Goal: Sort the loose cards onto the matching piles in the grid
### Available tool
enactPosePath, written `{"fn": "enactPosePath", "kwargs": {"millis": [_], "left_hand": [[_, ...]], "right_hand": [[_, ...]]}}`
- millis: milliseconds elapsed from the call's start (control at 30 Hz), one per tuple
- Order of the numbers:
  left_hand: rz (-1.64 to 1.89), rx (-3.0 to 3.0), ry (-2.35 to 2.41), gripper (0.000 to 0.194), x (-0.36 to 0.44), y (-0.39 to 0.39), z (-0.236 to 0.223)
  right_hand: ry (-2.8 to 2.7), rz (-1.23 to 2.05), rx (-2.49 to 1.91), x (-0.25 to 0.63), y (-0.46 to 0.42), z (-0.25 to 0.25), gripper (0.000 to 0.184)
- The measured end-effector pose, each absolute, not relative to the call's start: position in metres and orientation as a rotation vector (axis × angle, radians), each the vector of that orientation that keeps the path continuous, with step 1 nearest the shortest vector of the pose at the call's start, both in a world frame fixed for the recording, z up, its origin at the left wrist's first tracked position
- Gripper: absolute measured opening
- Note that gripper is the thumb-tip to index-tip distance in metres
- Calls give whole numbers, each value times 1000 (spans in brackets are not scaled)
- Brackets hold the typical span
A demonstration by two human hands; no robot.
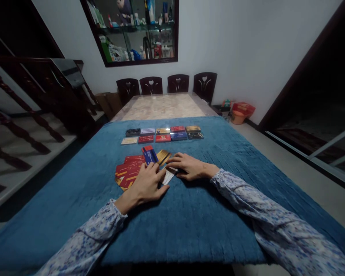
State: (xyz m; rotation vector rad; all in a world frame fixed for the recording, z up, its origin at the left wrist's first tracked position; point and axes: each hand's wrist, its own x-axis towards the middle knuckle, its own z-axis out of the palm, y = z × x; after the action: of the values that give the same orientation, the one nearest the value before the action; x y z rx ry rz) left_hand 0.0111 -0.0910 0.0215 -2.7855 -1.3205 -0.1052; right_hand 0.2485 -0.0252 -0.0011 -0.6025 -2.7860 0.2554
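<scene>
My left hand point(149, 182) lies low over a loose spread of cards, fingers apart and thumb stretched to the right. Beneath and beside it fan several red cards point(129, 168). A blue and red card point(150, 154) sticks out past its fingertips. My right hand point(188, 166) rests from the other side, its fingers stretched out and the thumb apart. Its fingertips touch a white card point(169, 176), which lies between both hands and is partly covered. Just beyond them is a gold card point(162, 157) with a dark stripe.
Two rows of card stacks stand farther back, among them a black stack point(133, 132), a red stack point(163, 138) and a blue stack point(178, 136). A blue cloth point(189, 222) covers the near table; bare marble tabletop point(163, 106) and several dark chairs point(178, 83) lie beyond.
</scene>
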Motion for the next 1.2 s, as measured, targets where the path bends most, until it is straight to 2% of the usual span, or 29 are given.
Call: {"fn": "enactPosePath", "kwargs": {"millis": [167, 300, 567, 933, 1200], "left_hand": [[-173, -2824, -1319, 30, 11, -91, 18], [-245, -2870, -1280, 25, 9, -86, 12], [-378, -2919, -1356, 37, 14, -78, 0], [-309, -3028, -1294, 34, 38, -52, 17], [-376, -3087, -1293, 36, 54, -26, 4]], "right_hand": [[-2743, 274, -619, 248, -27, -2, 31], [-2753, 257, -630, 249, -26, -2, 29], [-2757, 301, -638, 261, -20, 0, 34], [-2622, 399, -749, 291, -26, 5, 31], [-2556, 455, -898, 304, -31, 9, 25]]}}
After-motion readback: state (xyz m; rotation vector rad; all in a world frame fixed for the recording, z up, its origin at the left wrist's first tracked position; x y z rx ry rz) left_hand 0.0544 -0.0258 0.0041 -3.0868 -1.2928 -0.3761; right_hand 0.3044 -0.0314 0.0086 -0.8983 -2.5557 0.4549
